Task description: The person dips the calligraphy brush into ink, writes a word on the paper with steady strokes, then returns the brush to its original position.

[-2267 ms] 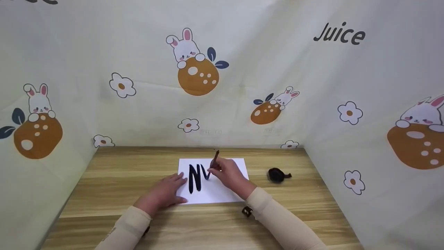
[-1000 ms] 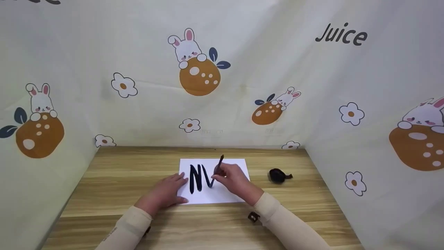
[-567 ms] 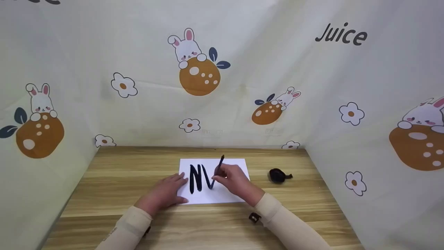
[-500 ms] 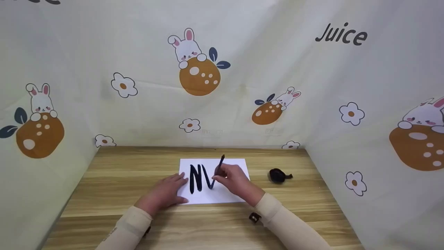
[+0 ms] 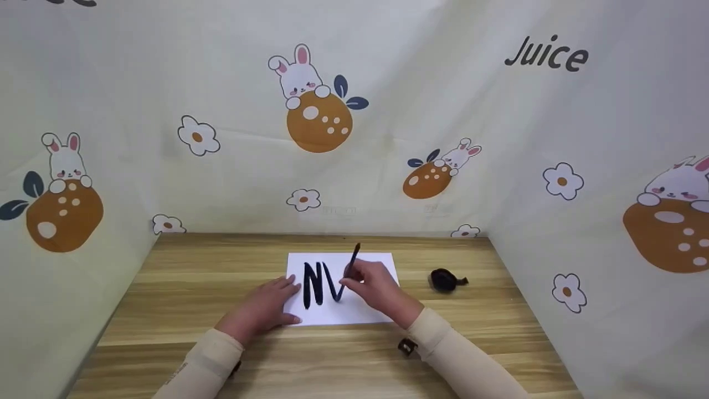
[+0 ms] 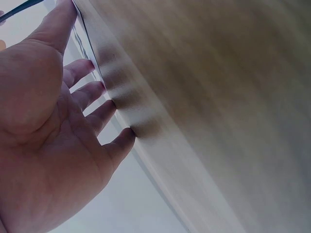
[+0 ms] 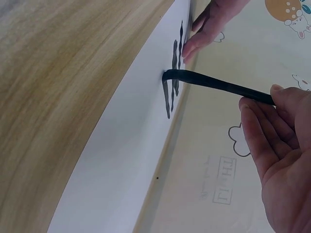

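Note:
In the head view a white sheet of paper lies on the table, with a thick black "N" painted on it. Right of that letter runs a thinner slanting black stroke. My right hand pinches a dark brush between thumb and fingers; its bent tip presses on the paper at the lower end of the slanting stroke. My left hand rests on the paper's left edge, fingers spread and fairly straight. From the left wrist view, the fingertips touch down along that edge.
A small round black dish with a short handle sits on the wood-grain table, right of the paper. Pale cloth walls printed with rabbits, oranges and flowers enclose the back and both sides.
My right hand has moved the brush down and slightly right, and the slanting stroke has grown longer. Over the last half second the hand is almost still. My left hand stays in place.

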`<action>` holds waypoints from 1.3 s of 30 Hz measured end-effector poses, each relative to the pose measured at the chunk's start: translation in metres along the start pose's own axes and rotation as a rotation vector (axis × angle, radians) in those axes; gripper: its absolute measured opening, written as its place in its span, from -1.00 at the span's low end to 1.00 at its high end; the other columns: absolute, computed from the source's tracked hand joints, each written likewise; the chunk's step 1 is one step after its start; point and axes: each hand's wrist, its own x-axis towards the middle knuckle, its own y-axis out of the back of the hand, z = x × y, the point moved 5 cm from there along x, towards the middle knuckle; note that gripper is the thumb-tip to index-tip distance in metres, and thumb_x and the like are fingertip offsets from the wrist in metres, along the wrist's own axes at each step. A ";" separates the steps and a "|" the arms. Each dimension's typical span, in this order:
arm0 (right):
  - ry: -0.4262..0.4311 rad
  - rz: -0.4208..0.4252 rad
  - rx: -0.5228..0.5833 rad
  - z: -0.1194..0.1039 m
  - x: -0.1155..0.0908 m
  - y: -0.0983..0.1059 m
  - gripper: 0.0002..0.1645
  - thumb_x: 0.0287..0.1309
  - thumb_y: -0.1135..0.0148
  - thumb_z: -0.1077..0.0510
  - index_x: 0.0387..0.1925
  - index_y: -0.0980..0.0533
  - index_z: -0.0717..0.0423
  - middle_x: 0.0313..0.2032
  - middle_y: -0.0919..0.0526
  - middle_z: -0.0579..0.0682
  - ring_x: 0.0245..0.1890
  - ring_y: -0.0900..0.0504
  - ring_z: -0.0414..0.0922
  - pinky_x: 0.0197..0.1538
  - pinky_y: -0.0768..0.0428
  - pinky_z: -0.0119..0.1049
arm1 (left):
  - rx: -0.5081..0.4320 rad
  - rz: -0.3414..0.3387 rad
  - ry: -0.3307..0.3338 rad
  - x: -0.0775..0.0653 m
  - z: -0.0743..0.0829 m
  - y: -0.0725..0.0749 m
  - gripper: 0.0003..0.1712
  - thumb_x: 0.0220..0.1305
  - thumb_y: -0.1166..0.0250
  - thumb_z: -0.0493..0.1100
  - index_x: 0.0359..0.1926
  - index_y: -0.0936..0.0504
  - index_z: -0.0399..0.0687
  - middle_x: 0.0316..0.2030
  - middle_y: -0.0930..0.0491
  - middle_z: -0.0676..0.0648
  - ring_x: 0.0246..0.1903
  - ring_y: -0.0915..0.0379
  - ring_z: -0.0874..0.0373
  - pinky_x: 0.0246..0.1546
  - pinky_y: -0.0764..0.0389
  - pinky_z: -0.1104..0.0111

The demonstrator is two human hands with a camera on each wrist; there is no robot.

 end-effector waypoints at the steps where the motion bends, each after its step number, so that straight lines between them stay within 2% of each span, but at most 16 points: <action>1: 0.003 0.004 -0.001 0.000 0.000 0.000 -0.89 0.46 -0.51 0.10 -0.21 -0.70 -0.01 -0.32 -0.80 -0.24 -0.23 -0.77 -0.31 -0.11 -0.77 -0.33 | -0.001 -0.002 0.002 0.000 0.000 0.000 -0.04 0.34 -0.61 0.12 0.52 -0.51 -0.37 0.59 -0.34 -0.41 0.57 -0.23 -0.47 0.52 -0.32 -0.33; 16: 0.025 0.035 0.015 -0.001 0.003 0.002 -0.90 0.44 -0.52 0.17 -0.20 -0.70 0.04 -0.33 -0.80 -0.20 -0.26 -0.77 -0.29 -0.13 -0.78 -0.31 | -0.026 -0.010 0.022 0.001 -0.001 0.000 -0.05 0.36 -0.60 0.11 0.55 -0.49 -0.34 0.61 -0.31 -0.39 0.60 -0.17 -0.46 0.55 -0.24 -0.35; 27: 0.051 0.061 0.033 -0.003 0.005 0.005 -0.86 0.44 -0.52 0.12 -0.23 -0.69 0.06 -0.35 -0.80 -0.18 -0.26 -0.78 -0.26 -0.14 -0.77 -0.30 | -0.018 -0.032 0.030 0.000 0.000 0.000 -0.05 0.39 -0.57 0.14 0.57 -0.47 -0.32 0.63 -0.29 -0.37 0.62 -0.15 -0.43 0.56 -0.24 -0.33; 34: -0.003 0.078 0.015 0.000 0.010 0.007 -0.87 0.44 -0.52 0.11 -0.22 -0.70 0.03 -0.35 -0.79 -0.21 -0.28 -0.75 -0.27 -0.17 -0.76 -0.30 | -0.020 -0.027 0.041 0.000 0.000 0.001 -0.03 0.37 -0.57 0.16 0.56 -0.48 -0.32 0.63 -0.29 -0.36 0.62 -0.14 -0.42 0.56 -0.23 -0.34; 39: 0.002 0.100 0.018 0.001 0.013 0.009 -0.87 0.45 -0.52 0.12 -0.22 -0.70 0.04 -0.36 -0.79 -0.21 -0.28 -0.75 -0.27 -0.17 -0.77 -0.28 | -0.020 -0.029 0.056 -0.001 0.000 0.001 -0.03 0.37 -0.57 0.17 0.57 -0.48 -0.30 0.63 -0.29 -0.35 0.63 -0.14 -0.41 0.56 -0.21 -0.35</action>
